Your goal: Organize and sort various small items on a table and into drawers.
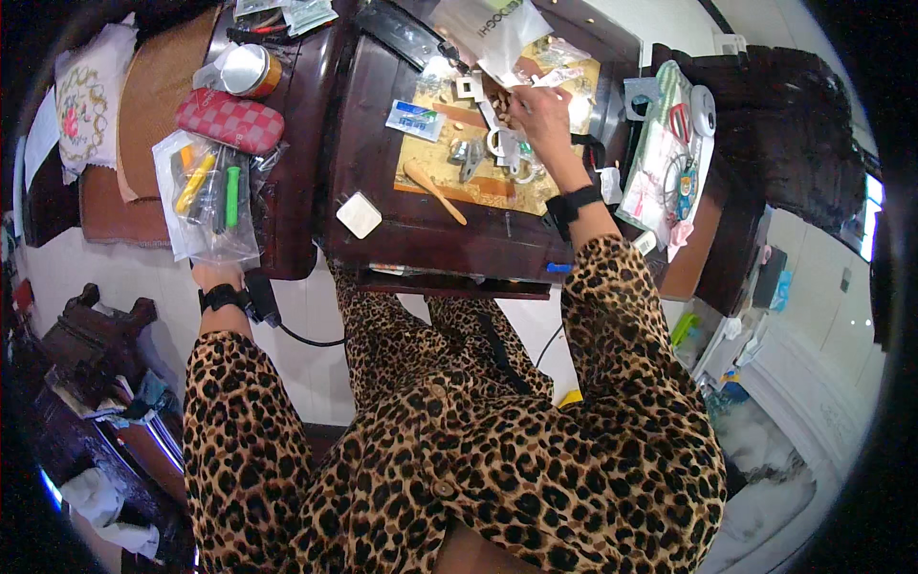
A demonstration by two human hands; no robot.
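My right hand [546, 118] reaches over the cluttered far part of the dark wooden table [430, 237]. Its fingers are bent down among small brown nut-like pieces [502, 102] and a white strip-like part [470, 87]. A translucent plastic bag [495, 36] bearing writing lies just beyond the fingertips. Whether they pinch anything is unclear. At the left, my left hand [215, 274] is mostly hidden behind a clear plastic bag [247, 247] of pens. A yellow marker [195, 183] and a green one [232, 196] show inside. The fingers' grip cannot be seen.
A wooden spoon [434, 190], a white charger [358, 215] and a small blue-white packet [416, 120] lie on the table. Near the pens are a red checkered case [229, 120] and a lidded jar [251, 70]. Red-handled scissors [678, 123] rest at the right. A cable [308, 341] trails from my left wrist.
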